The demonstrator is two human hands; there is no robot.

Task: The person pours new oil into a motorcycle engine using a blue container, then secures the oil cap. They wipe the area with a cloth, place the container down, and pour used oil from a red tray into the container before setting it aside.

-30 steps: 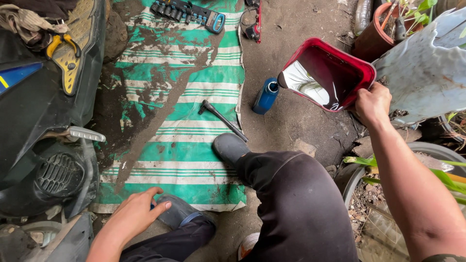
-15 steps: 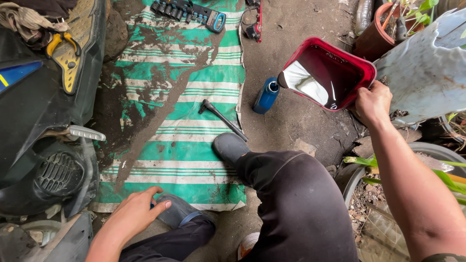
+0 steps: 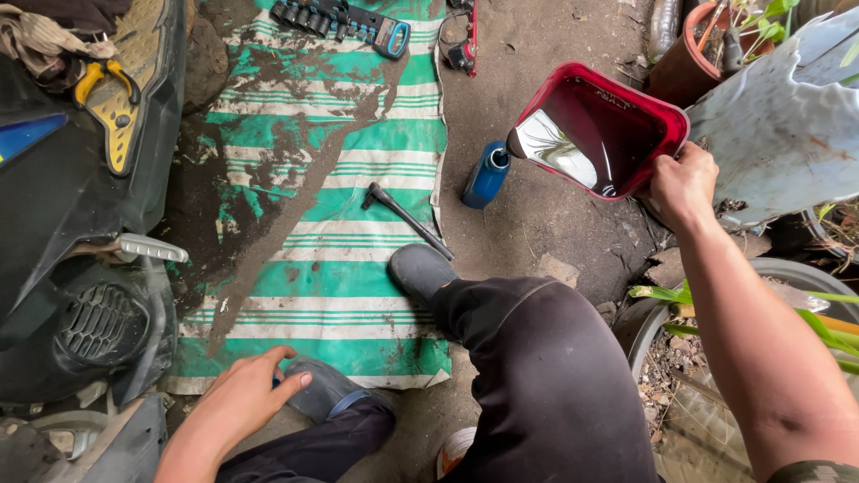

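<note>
1. Here the right hand point(image 3: 684, 183) grips the near corner of a red drain pan point(image 3: 601, 130), fingers wrapped over its rim, holding it off the ground and tilted down toward the left.
2. The pan's lowest corner sits right above the open neck of a blue bottle point(image 3: 487, 174), which stands upright on the bare dirt ground point(image 3: 555, 224), well to the left of that hand.
3. Dark liquid pools in the lower part of the pan, its surface shiny with reflections.
4. The left hand point(image 3: 242, 402) is empty, fingers spread wide, palm down on the near edge of a green and white striped mat point(image 3: 331, 268), just beside a dark shoe point(image 3: 327, 389).
5. Another dark shoe point(image 3: 420, 271) rests on the mat's right edge, at the end of a leg in dark trousers point(image 3: 537, 376).
6. A metal wrench point(image 3: 404, 217) lies on the mat between that shoe and the bottle.
7. At the mat's far end lies a rail of sockets point(image 3: 344, 20).
8. A dark scooter point(image 3: 80, 224) fills the left side.
9. A terracotta plant pot point(image 3: 689, 63) stands beyond the pan, at the far right.
</note>
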